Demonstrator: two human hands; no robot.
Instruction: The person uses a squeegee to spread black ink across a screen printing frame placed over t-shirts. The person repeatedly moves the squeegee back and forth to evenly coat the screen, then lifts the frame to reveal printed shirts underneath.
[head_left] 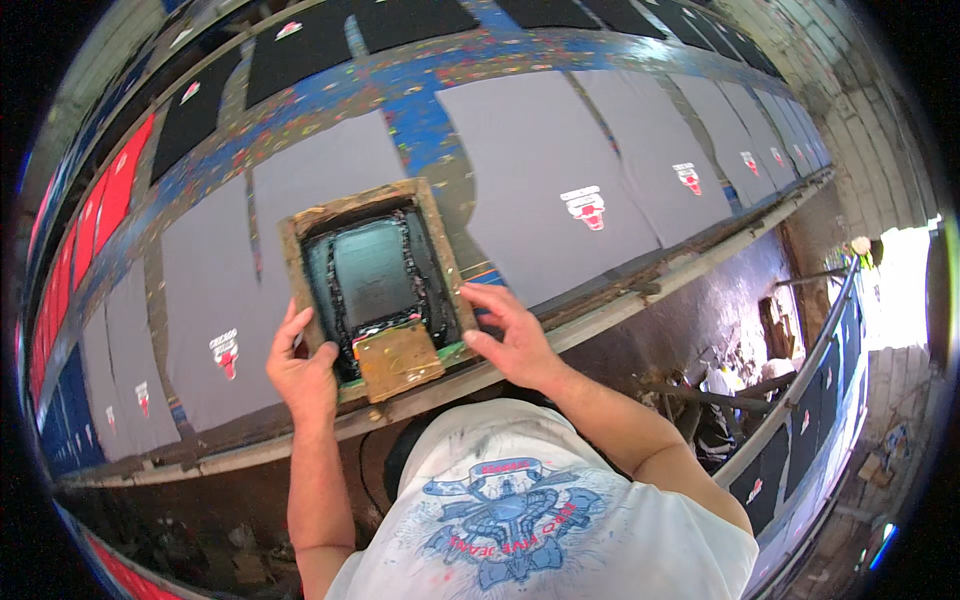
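Note:
I hold a small wooden screen-printing frame (293, 258) at the front of the long table, with my left hand (302, 370) gripping its lower left side and my right hand (508, 340) gripping its lower right side. Inside the frame is a pale teal mesh (370, 262) bordered by dark, glossy ink. A stained tan squeegee board (398, 360) lies tilted across the frame's near end. The frame sits between grey fabric panels (530, 150) that bear small red and white prints (587, 208). What lies directly beneath the frame is hidden.
Black panels (300, 55) and red panels (125, 180) lie along the far side of the speckled blue table (428, 125). A metal rail (650, 285) runs along the near edge. Another curved table with dark panels (760, 480) stands at my right, beside cluttered items (720, 400).

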